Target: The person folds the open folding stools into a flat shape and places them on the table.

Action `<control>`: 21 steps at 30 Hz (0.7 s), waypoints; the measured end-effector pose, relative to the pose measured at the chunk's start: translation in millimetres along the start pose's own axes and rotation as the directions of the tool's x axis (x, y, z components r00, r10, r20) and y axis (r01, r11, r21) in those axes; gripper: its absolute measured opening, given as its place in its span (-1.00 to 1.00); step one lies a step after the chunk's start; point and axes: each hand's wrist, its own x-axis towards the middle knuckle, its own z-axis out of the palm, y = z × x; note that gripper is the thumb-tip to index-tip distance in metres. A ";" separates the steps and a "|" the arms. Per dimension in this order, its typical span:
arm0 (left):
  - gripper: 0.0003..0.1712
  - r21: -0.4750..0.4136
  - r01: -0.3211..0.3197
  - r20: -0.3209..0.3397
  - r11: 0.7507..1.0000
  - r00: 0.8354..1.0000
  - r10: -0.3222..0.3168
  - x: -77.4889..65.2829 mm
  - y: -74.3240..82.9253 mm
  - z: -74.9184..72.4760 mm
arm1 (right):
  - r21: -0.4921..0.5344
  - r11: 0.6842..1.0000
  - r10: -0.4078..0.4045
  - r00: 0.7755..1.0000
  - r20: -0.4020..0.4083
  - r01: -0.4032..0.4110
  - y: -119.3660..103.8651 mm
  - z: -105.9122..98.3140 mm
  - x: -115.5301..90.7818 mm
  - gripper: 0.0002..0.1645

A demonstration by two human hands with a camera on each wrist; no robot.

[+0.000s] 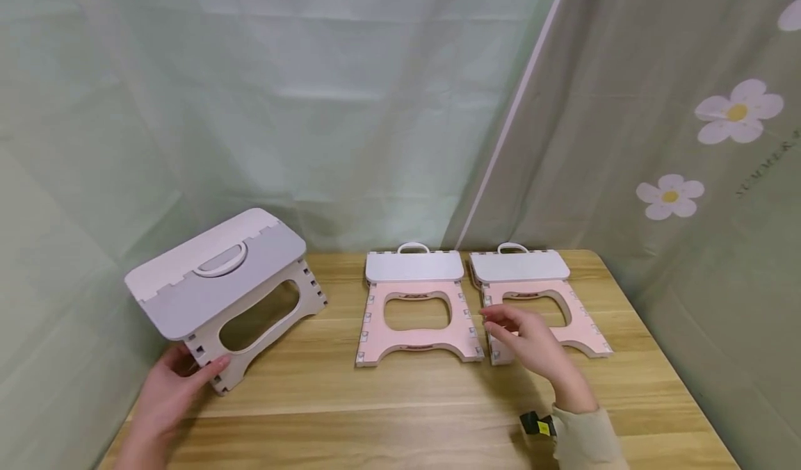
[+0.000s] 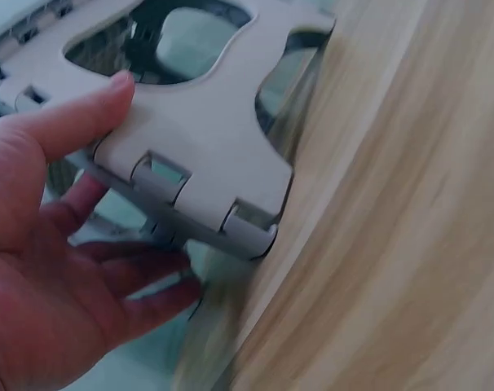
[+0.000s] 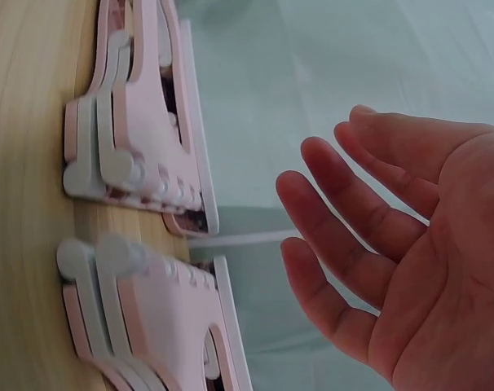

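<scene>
At the left stands an unfolded white and grey folding stool point(image 1: 222, 268), with a curved handle on its seat. My left hand point(image 1: 167, 390) holds it by a lower side edge. In the left wrist view the thumb point(image 2: 84, 118) lies over the pale leg panel point(image 2: 206, 138) and the other fingers are behind that edge. Two pink folding stools with white tops, the middle one point(image 1: 418, 265) and the right one point(image 1: 519, 265), lie folded flat side by side. My right hand point(image 1: 528, 338) hovers over the right one, its fingers loosely bent and holding nothing, as the right wrist view shows.
A wood-grain table point(image 1: 375, 421) carries the stools. Pale green curtain cloth point(image 1: 313, 108) hangs behind and at both sides, with white flowers printed on the right part. A small black device point(image 1: 537, 425) with a yellow label sits by the right cuff.
</scene>
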 end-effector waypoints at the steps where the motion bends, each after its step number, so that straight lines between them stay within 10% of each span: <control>1: -0.32 0.012 -0.014 0.011 1.000 1.000 0.014 1.5 -1.5 -2.5 | 0.004 1.000 -0.003 1.000 0.006 0.002 -1.4 1.8 1.2 -0.72; 13: -0.23 0.054 -0.095 0.155 0.994 0.984 0.086 19.7 -22.8 -33.7 | 0.037 0.998 -0.055 0.993 0.101 0.051 -19.0 27.4 16.9 -0.68; 21: -0.37 0.056 -0.173 0.138 0.983 0.977 0.164 29.5 -33.1 -44.6 | 0.068 0.996 -0.071 0.988 0.140 0.062 -27.2 37.4 22.4 -0.71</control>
